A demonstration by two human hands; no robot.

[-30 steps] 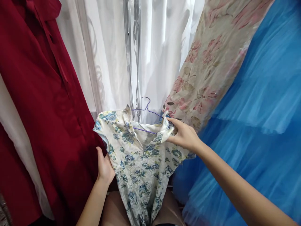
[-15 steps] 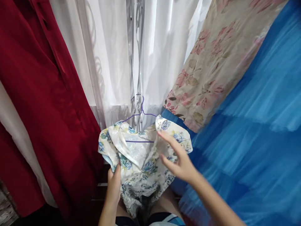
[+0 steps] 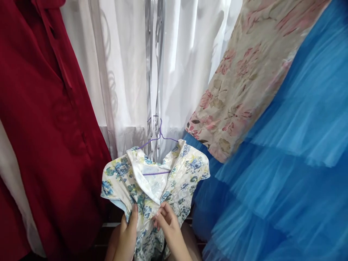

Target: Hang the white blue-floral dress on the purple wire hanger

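Observation:
A white dress (image 3: 185, 181) with blue and yellow flowers hangs on a thin purple hanger (image 3: 161, 136); its skirt runs down out of view between my legs. My left hand (image 3: 129, 224) grips the cloth at the side below the left sleeve, thumb on the front and fingers behind. At the bottom of the V neckline, my right hand (image 3: 168, 219) pinches the front of the dress between thumb and fingers. The neck opening lies folded, showing the pale lining and the hanger's lower bar.
A dark red garment (image 3: 62, 145) hangs on the left, and a beige floral garment (image 3: 225, 105) and a tiered blue tulle dress (image 3: 272, 174) on the right. Behind the hanger are white curtains (image 3: 127, 72) and a shiny metal stand (image 3: 154, 72).
My right hand has moved down and left from the right collar edge to the neckline's point and closed on the cloth. The right collar flap now lies flatter. My left hand keeps its grip.

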